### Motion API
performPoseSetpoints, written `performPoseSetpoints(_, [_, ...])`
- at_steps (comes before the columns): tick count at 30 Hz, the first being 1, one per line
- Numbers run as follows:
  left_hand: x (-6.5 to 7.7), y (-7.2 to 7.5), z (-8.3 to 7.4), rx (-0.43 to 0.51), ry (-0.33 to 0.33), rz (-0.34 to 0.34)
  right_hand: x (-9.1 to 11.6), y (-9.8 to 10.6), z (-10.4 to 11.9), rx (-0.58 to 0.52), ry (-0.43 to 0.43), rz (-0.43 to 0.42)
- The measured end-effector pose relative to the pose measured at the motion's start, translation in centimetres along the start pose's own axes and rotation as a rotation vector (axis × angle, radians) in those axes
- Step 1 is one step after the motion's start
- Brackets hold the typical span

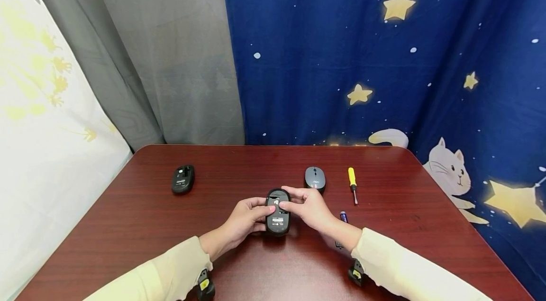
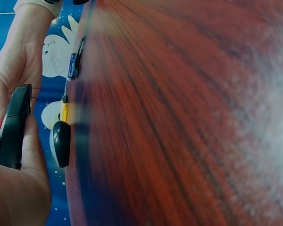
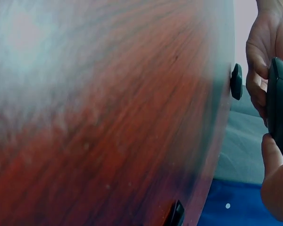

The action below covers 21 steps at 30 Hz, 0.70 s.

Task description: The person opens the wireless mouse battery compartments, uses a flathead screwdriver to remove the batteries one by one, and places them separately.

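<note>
A black computer mouse (image 1: 278, 224) is held underside up between both hands, above the table; a label and a dark recess show on its underside. My left hand (image 1: 239, 222) grips its left side, thumb on the underside and fingers around the edge. From the other side my right hand (image 1: 314, 210) holds it, thumb pressed on the underside near the recess and forefinger at the top edge. The left wrist view shows the mouse (image 2: 13, 134) edge-on between the hands, as does the right wrist view, where the mouse (image 3: 279, 108) hides part of the fingers.
Behind my right hand sits a grey mouse (image 1: 314, 177). A yellow-handled screwdriver (image 1: 352, 183) lies further right. Beside my right forearm are a blue battery (image 1: 343, 216) and a small dark piece (image 1: 339, 244), partly hidden. Another black mouse (image 1: 183, 179) lies underside up at the left.
</note>
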<state>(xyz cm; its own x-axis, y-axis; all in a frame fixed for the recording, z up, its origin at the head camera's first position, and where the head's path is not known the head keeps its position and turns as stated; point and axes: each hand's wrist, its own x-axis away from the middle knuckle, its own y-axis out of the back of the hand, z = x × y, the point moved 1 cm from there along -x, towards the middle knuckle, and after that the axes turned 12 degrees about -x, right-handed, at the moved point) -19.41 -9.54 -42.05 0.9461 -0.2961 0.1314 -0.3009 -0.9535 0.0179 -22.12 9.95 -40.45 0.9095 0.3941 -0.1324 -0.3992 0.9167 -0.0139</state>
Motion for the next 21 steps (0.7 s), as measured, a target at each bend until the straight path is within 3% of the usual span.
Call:
performPoseSetpoints(12, [0.04, 0.32, 0.07, -0.012, -0.009, 0.019, -0.1, -0.16, 0.51, 0.063, 0.068, -0.049])
performPoseSetpoints(21, [0.16, 0.48, 0.27, -0.037, -0.008, 0.022, -0.54, 0.01, 0.88, -0.039, -0.043, -0.141])
